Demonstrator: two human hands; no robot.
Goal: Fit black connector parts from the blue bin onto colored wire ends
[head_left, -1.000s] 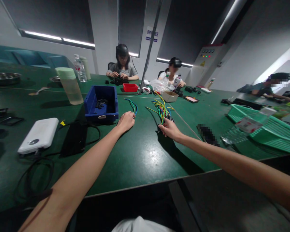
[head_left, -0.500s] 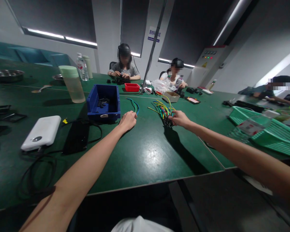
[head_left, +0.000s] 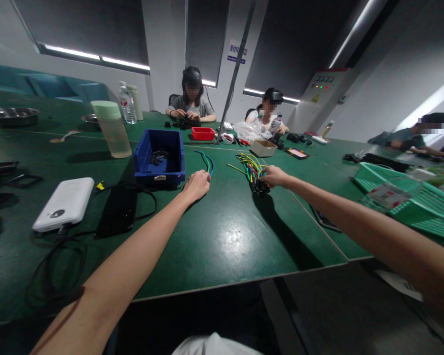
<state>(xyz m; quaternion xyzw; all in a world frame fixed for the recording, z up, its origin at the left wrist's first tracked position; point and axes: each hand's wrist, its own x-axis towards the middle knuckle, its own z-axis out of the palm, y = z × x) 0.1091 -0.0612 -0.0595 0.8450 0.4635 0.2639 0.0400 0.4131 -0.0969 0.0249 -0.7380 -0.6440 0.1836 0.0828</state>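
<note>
Fingers of the right hand [head_left: 274, 176] are clamped on the wire bundle [head_left: 254, 173]; grip its black base low, I'd say. The left hand [head_left: 197, 184] pinches the loose wires [head_left: 206, 160]; keep them flat on the table [head_left: 225, 236].

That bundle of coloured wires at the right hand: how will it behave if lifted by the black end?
Probably floppy: the coloured wires splay in loose curves, so free ends would likely droop and swing. Likely light, as the right hand meets it with fingertips only. It may snag, since strands fan out over the green table.
</note>
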